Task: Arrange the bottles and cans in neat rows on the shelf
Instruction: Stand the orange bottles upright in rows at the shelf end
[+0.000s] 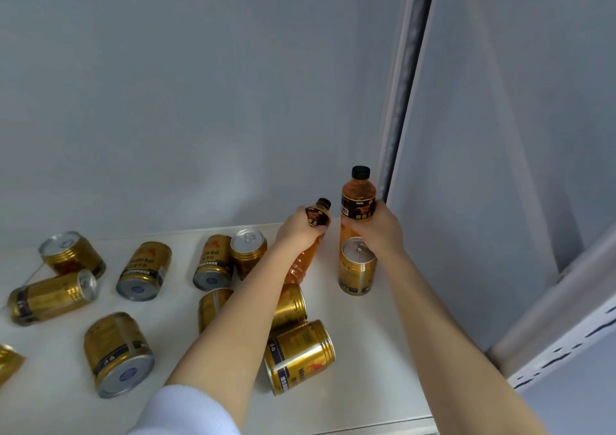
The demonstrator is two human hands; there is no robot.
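Head: shelf (pixel 383 351) bare along its right edge; toppled cans (pixel 143 271) crowd left and middle. Right hand (pixel 376 231), fingers clamped on upright bottle (pixel 358 194), far right, behind standing can (pixel 356 268). Left hand (pixel 301 231), fingers gripping tilted bottle (pixel 301 264) just left.

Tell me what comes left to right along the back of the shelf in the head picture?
Far-left gold can → second can, bottom showing → third can, bottom showing → fourth can, silver top showing → tilted bottle in the left hand → upright bottle in the right hand.
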